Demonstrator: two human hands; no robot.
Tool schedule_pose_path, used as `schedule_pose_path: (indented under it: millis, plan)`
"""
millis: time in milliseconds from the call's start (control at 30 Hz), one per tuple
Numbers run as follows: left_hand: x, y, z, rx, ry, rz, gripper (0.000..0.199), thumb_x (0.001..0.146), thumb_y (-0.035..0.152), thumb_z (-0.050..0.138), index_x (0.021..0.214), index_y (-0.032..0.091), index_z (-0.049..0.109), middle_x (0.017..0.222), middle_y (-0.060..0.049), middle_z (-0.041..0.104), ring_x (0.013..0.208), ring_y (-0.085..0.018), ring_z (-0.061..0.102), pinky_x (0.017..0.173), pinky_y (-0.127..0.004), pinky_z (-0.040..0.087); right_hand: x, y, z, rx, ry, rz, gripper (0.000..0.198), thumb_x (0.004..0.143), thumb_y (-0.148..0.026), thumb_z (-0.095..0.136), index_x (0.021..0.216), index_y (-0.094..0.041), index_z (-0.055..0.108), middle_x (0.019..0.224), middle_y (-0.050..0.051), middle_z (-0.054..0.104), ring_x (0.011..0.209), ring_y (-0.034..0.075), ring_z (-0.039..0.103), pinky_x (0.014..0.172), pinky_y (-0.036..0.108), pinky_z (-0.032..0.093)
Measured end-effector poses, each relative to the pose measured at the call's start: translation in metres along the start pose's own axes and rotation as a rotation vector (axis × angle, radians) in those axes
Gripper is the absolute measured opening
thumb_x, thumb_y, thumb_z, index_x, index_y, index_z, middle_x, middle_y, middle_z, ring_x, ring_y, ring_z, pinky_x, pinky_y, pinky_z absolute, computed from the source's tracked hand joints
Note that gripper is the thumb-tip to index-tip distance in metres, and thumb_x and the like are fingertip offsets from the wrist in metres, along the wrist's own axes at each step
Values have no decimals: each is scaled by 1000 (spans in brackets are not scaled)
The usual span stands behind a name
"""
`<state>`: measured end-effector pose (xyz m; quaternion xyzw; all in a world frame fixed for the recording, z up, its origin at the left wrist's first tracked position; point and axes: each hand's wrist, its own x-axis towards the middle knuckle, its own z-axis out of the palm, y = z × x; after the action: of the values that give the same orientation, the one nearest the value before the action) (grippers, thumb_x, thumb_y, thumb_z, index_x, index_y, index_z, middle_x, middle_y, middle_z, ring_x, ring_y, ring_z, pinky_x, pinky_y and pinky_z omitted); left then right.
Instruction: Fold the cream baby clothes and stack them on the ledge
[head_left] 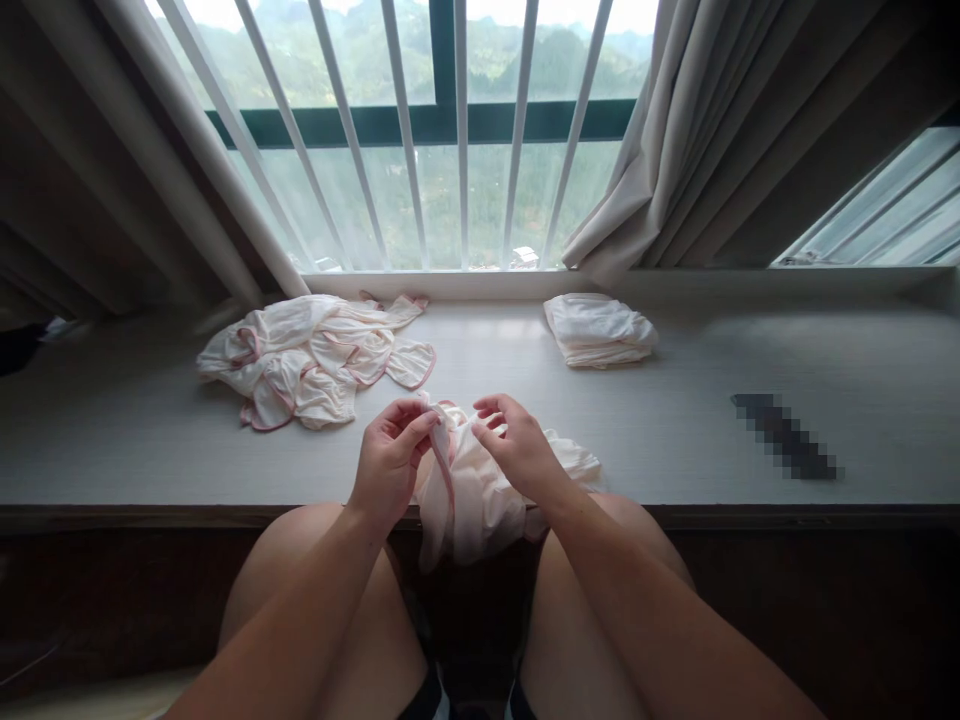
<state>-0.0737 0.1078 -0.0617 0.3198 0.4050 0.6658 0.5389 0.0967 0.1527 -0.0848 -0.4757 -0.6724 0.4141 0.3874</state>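
- One pale worktop [480, 345] runs the full width of the view, its near edge meeting two bare knees [289, 560].
- Two hands work over that edge: the left hand [386, 455] pinches a pink-edged fold between thumb and fingers; the right hand [521, 445] has its thumb and fingertips loosely apart beside the cloth, and whether they touch it I cannot tell.
- One white garment [480, 505] lies between and below the hands, partly on the worktop, partly hanging over its edge between the knees.
- One dark object [787, 438], blurred into blocks, lies well apart to the right.
- One loose heap [300, 360] of white, pink-trimmed clothes sits to the left; its pieces overlap too much to count.
- One folded white stack [600, 332] sits right of centre, near the window.
- Two grey curtains [682, 150] flank seven pale bars [461, 150] and green hills [352, 60].
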Motion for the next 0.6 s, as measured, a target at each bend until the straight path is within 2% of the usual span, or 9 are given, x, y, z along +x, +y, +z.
schedule_pose_path:
  millis: [133,267,367,433,600]
  plan:
    - [-2,-6,-2,6,-38,-26,20,74,23,85,85,17,69,80,1,67,71,-10,62,67,-20,52,7,11,5,-208,-124,18,27,94,-26,58,118,-19,66,120,9,69,110,21,62,98,34,45]
    - [-3,-8,-1,42,-94,-46,18,75,22,84,84,17,69,76,1,66,66,-10,62,62,-20,52,17,15,13,-309,-257,91,23,98,-34,56,110,-21,71,106,6,74,99,19,65,87,27,46]
    - [-1,-8,-1,23,-79,-35,17,75,21,84,83,17,69,75,1,65,65,-9,61,64,-19,52,20,16,18,-381,-395,112,24,96,-37,59,92,-21,75,91,4,74,87,18,66,75,25,43]
    - [1,-7,-1,1,-57,-26,17,74,19,84,83,17,69,75,1,65,67,-8,60,65,-18,52,18,17,22,-377,-466,118,21,93,-35,61,88,-22,76,87,3,74,82,18,65,71,25,41]
    - [4,-6,-1,-12,-20,-34,19,73,19,85,84,17,69,78,1,66,69,-7,60,67,-17,51,12,22,30,-447,-484,125,13,85,-34,70,90,-24,78,93,3,74,86,20,65,74,27,43]
